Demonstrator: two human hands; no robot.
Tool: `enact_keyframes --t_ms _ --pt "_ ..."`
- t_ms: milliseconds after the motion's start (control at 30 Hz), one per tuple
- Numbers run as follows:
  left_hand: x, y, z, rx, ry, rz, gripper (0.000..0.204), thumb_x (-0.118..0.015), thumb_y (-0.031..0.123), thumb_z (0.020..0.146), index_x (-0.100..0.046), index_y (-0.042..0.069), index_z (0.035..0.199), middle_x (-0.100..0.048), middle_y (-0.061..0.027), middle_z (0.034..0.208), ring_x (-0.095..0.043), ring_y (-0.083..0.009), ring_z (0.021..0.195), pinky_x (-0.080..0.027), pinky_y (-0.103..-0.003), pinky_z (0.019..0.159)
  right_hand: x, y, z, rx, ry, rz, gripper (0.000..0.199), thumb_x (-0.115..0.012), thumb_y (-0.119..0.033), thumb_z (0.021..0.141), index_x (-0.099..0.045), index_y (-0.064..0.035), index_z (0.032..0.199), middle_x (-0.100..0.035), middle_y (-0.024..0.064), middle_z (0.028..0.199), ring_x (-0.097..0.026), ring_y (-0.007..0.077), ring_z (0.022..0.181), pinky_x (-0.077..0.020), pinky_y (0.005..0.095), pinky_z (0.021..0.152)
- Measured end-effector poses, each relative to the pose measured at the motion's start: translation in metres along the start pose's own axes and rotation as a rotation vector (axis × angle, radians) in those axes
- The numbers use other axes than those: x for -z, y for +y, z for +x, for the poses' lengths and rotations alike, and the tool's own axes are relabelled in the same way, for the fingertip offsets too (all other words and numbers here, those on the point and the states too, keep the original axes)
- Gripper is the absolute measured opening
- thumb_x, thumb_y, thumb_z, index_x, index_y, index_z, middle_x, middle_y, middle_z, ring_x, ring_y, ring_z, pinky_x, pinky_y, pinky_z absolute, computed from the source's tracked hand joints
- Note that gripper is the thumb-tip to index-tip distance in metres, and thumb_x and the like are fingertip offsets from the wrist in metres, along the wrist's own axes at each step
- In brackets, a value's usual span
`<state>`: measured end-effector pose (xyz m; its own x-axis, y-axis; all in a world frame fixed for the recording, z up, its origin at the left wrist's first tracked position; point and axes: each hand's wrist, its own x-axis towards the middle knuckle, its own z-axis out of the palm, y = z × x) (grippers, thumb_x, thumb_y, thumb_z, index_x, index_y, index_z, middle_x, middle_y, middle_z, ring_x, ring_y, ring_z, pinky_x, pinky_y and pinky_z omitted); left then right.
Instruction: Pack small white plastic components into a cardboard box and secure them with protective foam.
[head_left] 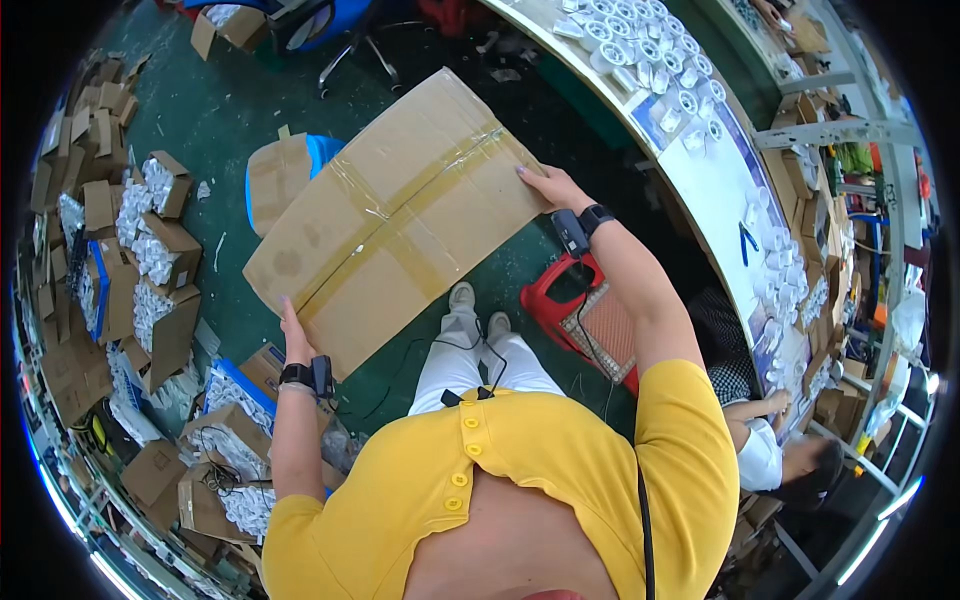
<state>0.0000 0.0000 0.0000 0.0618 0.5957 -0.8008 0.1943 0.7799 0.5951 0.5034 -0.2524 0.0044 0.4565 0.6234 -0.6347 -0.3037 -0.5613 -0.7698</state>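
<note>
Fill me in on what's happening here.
A person in a yellow shirt stands holding a large taped cardboard box in the air with both hands. The left hand grips its lower left edge, the right hand its right edge. Open boxes of white parts sit on the green floor to the left, a red stool stands by the right leg, and a long table with more white parts runs along the right.

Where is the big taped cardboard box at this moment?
In the head view the cardboard box sits centre-left, held above the green floor between the left hand at its lower corner and the right hand at its right edge.
</note>
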Motion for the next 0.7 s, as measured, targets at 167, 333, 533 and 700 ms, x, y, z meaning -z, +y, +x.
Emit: enact_keyframes --t_ms 167,333,533,700 --pt "-0.011 0.017 0.025 -0.118 -0.135 -0.075 0.078 -0.046 0.062 0.085 -0.033 0.004 0.136 -0.039 -0.0105 0.136 -0.046 -0.028 0.118 -0.039 -0.045 0.098 0.0 -0.055 0.001 -0.019 0.149 -0.138 0.051 -0.065 -0.046 0.08 -0.061 -0.0104 0.117 -0.066 0.0106 0.101 -0.064 0.0209 0.089 -0.0498 0.031 0.078" --pt "-0.035 0.031 -0.049 -0.045 -0.221 -0.134 0.071 -0.042 0.061 0.088 -0.04 0.005 0.132 -0.046 -0.0108 0.13 -0.046 -0.0256 0.118 -0.038 -0.043 0.099 0.015 -0.071 0.015 -0.054 0.153 -0.305 0.048 -0.065 -0.045 0.079 -0.064 -0.0092 0.112 -0.067 0.0111 0.097 -0.064 0.0204 0.086 -0.0506 0.0308 0.075" --pt "-0.072 -0.025 -0.088 -0.088 -0.169 -0.138 0.069 -0.041 0.06 0.089 -0.041 0.005 0.132 -0.048 -0.0097 0.13 -0.046 -0.0257 0.118 -0.036 -0.044 0.1 0.056 -0.077 0.066 0.076 0.117 -0.429 0.051 -0.064 -0.048 0.078 -0.064 -0.0085 0.111 -0.067 0.0123 0.096 -0.065 0.0216 0.085 -0.0504 0.0319 0.077" --pt "-0.06 -0.037 -0.077 -0.074 -0.258 -0.211 0.067 -0.039 0.058 0.09 -0.042 0.005 0.132 -0.048 -0.0089 0.13 -0.046 -0.0258 0.117 -0.037 -0.044 0.099 0.031 -0.063 0.065 0.321 0.279 -0.522 0.05 -0.063 -0.043 0.078 -0.061 -0.0044 0.111 -0.065 0.0174 0.1 -0.062 0.0309 0.094 -0.0481 0.0353 0.084"
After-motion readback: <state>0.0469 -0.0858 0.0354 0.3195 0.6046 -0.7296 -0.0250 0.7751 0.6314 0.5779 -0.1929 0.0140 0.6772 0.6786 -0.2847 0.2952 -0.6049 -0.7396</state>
